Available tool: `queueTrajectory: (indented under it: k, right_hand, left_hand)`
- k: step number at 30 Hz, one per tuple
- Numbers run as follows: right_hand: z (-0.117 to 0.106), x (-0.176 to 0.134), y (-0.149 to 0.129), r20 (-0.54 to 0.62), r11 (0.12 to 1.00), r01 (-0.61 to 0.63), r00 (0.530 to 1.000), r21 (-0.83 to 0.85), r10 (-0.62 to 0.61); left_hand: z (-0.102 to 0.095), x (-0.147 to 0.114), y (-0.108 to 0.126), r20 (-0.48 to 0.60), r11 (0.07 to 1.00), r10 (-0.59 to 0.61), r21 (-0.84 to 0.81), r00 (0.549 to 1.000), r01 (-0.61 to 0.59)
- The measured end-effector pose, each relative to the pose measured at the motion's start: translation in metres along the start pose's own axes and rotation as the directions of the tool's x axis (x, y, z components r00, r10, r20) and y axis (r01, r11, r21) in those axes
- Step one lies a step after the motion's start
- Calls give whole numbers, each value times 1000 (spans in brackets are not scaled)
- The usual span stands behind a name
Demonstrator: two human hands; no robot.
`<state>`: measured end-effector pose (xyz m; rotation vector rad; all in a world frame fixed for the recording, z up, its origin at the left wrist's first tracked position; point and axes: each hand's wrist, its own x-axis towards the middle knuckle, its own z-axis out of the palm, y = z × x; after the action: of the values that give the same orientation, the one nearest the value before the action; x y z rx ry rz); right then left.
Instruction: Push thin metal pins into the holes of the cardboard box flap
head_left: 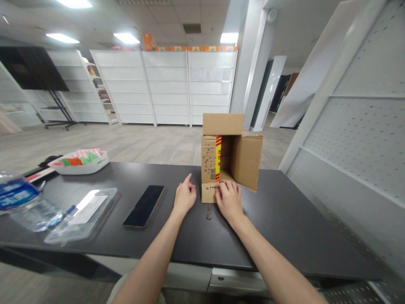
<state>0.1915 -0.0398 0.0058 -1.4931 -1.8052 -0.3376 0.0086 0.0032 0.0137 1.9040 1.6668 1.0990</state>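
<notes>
An open cardboard box (pixel 208 147) stands on the dark table, its opening facing me and its flaps spread. Grey dots cover the left flap, and a short row of dark dots lies on the lower flap (pixel 207 195). My right hand (pixel 230 200) rests against that lower flap with bent fingers drawn together; whatever is at its fingertips is too small to make out. To the left of the box, my left hand (pixel 184 196) holds nothing, index finger stretched and the others loosely bent. Thin metal pieces, perhaps screws (pixel 209 212), lie in front of the flap.
Left of my hands are a phone (pixel 144 207), a clear plastic case (pixel 85 215) and a water bottle (pixel 28 202). A white basket (pixel 82 169) with colourful contents sits at the far left edge. A perforated white panel (pixel 357 139) borders the table's right side.
</notes>
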Motion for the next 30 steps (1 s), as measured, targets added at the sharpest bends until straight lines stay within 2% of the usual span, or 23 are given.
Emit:
queueTrajectory:
  k: [16, 30]
  right_hand:
    - [3, 4, -1, 47, 989, 48, 998, -139, -42]
    - [7, 3, 0, 50, 986, 47, 998, -161, -40]
  left_hand:
    - [3, 1, -4, -16, 1000, 11, 7, 1000, -11]
    - [3, 1, -4, -12, 1000, 16, 8, 1000, -16]
